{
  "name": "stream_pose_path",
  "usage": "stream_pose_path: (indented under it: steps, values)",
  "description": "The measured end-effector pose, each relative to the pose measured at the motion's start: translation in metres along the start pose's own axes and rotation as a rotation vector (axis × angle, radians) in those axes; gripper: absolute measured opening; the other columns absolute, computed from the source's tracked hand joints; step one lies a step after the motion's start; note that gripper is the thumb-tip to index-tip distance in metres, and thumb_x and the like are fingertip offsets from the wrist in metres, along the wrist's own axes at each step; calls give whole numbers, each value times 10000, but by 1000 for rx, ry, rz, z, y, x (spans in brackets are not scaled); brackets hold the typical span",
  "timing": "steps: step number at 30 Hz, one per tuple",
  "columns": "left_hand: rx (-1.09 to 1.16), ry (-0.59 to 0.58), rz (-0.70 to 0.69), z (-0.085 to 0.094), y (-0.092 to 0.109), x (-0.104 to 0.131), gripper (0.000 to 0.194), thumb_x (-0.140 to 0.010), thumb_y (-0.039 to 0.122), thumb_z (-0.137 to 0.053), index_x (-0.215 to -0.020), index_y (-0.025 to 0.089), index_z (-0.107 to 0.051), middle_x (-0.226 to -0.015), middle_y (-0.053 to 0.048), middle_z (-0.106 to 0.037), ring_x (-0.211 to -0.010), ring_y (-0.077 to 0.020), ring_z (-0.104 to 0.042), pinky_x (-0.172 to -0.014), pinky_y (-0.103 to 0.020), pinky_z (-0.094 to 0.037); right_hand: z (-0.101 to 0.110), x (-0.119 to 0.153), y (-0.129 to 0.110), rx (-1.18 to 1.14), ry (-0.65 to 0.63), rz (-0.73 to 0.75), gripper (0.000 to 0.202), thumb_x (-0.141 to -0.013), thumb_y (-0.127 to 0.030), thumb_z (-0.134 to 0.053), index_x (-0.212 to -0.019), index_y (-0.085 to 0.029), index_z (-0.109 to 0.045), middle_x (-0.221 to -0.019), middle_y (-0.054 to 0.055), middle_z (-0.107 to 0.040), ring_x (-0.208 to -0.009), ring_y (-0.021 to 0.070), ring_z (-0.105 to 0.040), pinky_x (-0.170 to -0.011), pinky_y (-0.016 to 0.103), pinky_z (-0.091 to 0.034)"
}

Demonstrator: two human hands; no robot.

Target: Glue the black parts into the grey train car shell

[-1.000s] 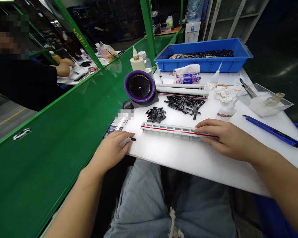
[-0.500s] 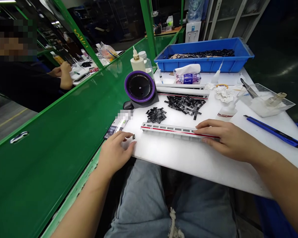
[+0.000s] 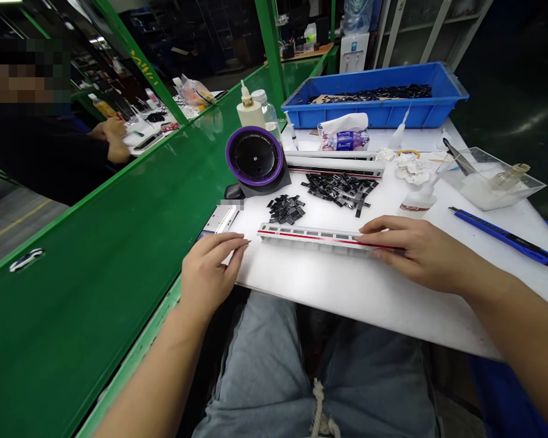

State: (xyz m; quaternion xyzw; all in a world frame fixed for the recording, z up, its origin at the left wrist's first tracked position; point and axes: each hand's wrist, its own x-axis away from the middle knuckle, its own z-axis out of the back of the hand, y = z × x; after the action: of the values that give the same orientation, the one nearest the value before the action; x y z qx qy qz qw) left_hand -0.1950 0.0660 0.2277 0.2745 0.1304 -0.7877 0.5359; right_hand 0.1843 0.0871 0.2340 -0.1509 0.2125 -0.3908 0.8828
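Note:
A long white model train car shell (image 3: 308, 235) with a red stripe and a row of windows lies on the white tabletop. My right hand (image 3: 404, 246) grips its right end between thumb and fingers. Just off the shell's left end, my left hand (image 3: 217, 261) is closed in a pinch. The small black piece seen at those fingertips a moment ago is now hidden between them. Behind the shell lie a small heap of black pieces (image 3: 286, 209) and a larger heap of black parts (image 3: 340, 190).
Beyond the heaps are a purple-rimmed round device (image 3: 256, 159), more train shells (image 3: 335, 165), a tissue pack (image 3: 344, 134) and a blue bin (image 3: 360, 115). To the right lie a blue utility knife (image 3: 506, 237), a dropper bottle (image 3: 418, 201) and a clear tray (image 3: 493, 198). A co-worker sits beyond the green partition (image 3: 95, 243).
My left hand's thumb and index finger have come together and risen slightly, hiding the small black piece. My right hand and the shell stay nearly in place.

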Motion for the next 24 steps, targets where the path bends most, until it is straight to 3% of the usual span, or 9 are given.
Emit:
stream_pose_path:
  steps: [4,9,14,24]
  values:
    - [78,27,-174,-16,5,-5,123,-881,229,-666,-950,233,-768,-1125,-112,-589,-1021,-217,-611,-853,-373,-553,0,-1,1,12,16,16,332,-970,-244,-483,-1233,-277,-683,-1240,47,-650,-1093,214,-637,-940,371,-528]
    - [48,-53,-198,-31,-2,-14,149,-918,246,-607,-934,228,-754,-1435,-128,-499,-1221,-267,-571,-998,-470,-506,0,-1,1,20,24,30,321,-965,-251,-492,-1208,-261,-701,-1236,61,-665,-1074,222,-658,-921,366,-552]
    - [-21,-217,-169,-26,0,-18,229,-940,301,-539,-931,195,-742,-1488,-145,-499,-1198,-292,-613,-1005,-496,-504,2,-2,2,29,44,49,317,-944,-241,-517,-1195,-258,-711,-1219,61,-686,-1056,230,-675,-909,361,-570]
    - [-224,-360,-269,-21,5,-34,322,-968,369,-477,-959,180,-737,-1478,-166,-517,-1089,-346,-677,-903,-515,-534,6,-4,5,-9,57,60,280,-926,-218,-547,-1133,-232,-734,-1175,54,-708,-1013,199,-686,-902,327,-558]
